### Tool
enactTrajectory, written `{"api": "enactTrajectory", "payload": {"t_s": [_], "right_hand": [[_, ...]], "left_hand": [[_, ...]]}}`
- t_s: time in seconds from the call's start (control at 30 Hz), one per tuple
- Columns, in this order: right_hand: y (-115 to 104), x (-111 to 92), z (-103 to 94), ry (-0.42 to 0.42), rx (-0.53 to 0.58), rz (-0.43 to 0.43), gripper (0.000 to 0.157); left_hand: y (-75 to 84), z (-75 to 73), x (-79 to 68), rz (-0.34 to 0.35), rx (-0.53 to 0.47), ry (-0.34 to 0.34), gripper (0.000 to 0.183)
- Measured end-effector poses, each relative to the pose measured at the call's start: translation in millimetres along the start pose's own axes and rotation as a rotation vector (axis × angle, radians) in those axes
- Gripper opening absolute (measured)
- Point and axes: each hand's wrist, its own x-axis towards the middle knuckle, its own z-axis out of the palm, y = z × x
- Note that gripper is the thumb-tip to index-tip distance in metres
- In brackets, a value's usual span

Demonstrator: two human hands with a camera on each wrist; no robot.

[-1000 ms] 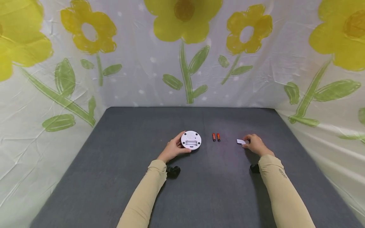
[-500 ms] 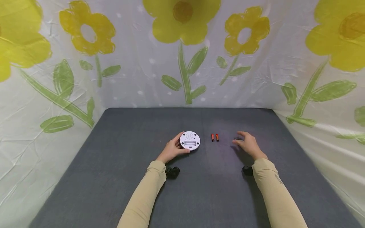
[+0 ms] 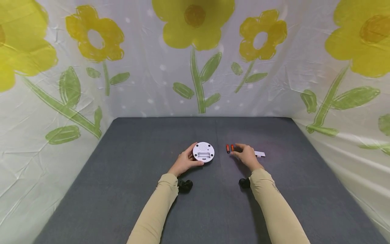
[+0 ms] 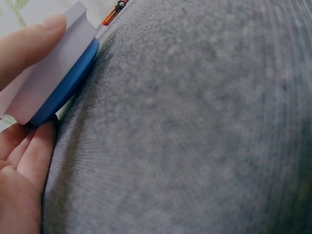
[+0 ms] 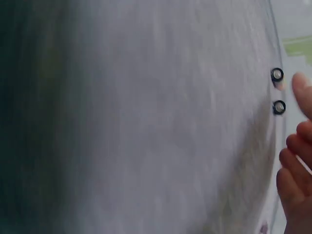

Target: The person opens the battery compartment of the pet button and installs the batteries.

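Note:
In the head view my left hand (image 3: 185, 162) grips a round white device (image 3: 203, 146) from its left side. The device lies back up, showing an uncovered battery compartment (image 3: 203, 155) with no cells in it, speaker holes and small dark feet. Its blue lower part (image 4: 68, 87) shows in the left wrist view, the thumb on the white casing and fingers at the blue edge. Two red-and-black batteries (image 3: 228, 148) lie side by side. My right hand (image 3: 247, 157) reaches beside the right-hand battery (image 3: 232, 147), fingers and thumb spread; in the right wrist view they appear apart from the battery ends (image 5: 279, 107).
A small white rectangular cover (image 3: 260, 154) lies just right of my right hand, partly hidden by it. Dark grey cloth covers the table (image 3: 146, 142). A white curtain with yellow flowers (image 3: 146, 67) stands behind and at both sides.
My right hand has let go of the white cover, leaving it on the table, and moved left to the batteries. The left hand still holds the device in the same place.

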Motion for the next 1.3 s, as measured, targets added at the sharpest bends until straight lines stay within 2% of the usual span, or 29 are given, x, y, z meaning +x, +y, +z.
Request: {"api": "enactTrajectory", "payload": {"t_s": [0.17,0.4,0.6,0.7,0.87,0.97,1.13,1.3], "right_hand": [[1.3,0.4,6.2,0.005,-0.004,0.036,0.056],[1.8,3.3,8.5,0.031,-0.050,-0.018,0.050],[4.9,5.1,10.3,0.094,-0.087,-0.093,0.040],[5.7,4.2,11.4,0.112,-0.094,-0.076,0.035],[5.0,2.9,13.7,0.139,-0.058,0.003,0.028],[4.7,2.5,13.3,0.205,-0.038,0.025,0.022],[4.6,4.0,9.2,0.329,-0.001,0.004,0.017],[-1.1,4.9,3.9,0.334,0.130,-0.054,0.022]], "left_hand": [[1.5,-0.7,0.5,0.001,-0.016,0.000,0.099],[5.3,-1.5,0.2,-0.005,-0.026,-0.006,0.098],[6.1,0.2,-0.6,0.015,-0.016,-0.005,0.097],[5.7,1.7,-1.4,0.005,-0.007,-0.007,0.098],[3.0,2.9,-1.1,-0.009,0.000,-0.006,0.098],[2.4,2.8,-1.2,-0.006,-0.001,-0.007,0.097],[1.8,1.4,-1.5,0.010,-0.015,-0.006,0.096],[2.0,0.0,-1.2,0.024,-0.026,-0.011,0.095]]}}
